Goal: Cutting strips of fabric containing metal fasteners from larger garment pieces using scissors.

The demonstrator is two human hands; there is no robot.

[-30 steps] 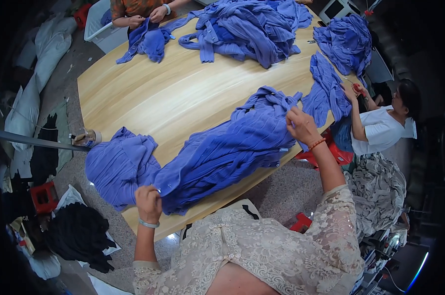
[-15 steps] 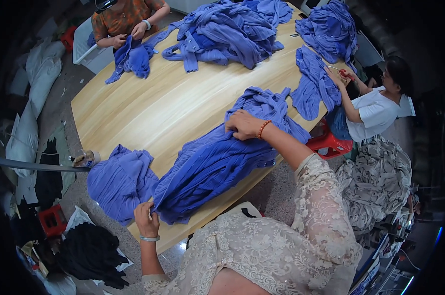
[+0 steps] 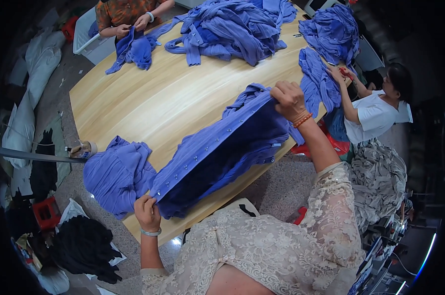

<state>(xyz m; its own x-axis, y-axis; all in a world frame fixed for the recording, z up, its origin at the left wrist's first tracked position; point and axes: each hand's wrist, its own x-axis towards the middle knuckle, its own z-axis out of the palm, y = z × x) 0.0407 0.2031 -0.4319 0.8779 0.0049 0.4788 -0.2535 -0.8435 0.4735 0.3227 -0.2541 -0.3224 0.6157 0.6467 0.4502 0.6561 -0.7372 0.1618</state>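
Note:
A blue crinkled garment (image 3: 195, 152) lies along the near side of the wooden table, its front edge stretched straight between my hands. Small shiny snaps or buttons run in a row down that edge. My left hand (image 3: 147, 214) pinches the lower-left end by the table's near edge. At the upper-right end my right hand (image 3: 287, 101) grips the same strip, lifted off the tabletop so the darker inside shows. Beside my left hand sits another bunched blue garment (image 3: 118, 172), partly hanging over the table's edge.
On the wooden table (image 3: 129, 108), a big blue garment heap (image 3: 232, 32) lies at the far side. One person handles a blue piece (image 3: 136, 49) at far left; another at right holds red-handled scissors (image 3: 346, 73). A jar (image 3: 82, 149) stands at the left edge. Grey cloth (image 3: 379, 177) is piled at right.
My right hand has moved right and up, pulling the garment's edge taut and turning the row of snaps into view. The left hand keeps its hold at the lower end.

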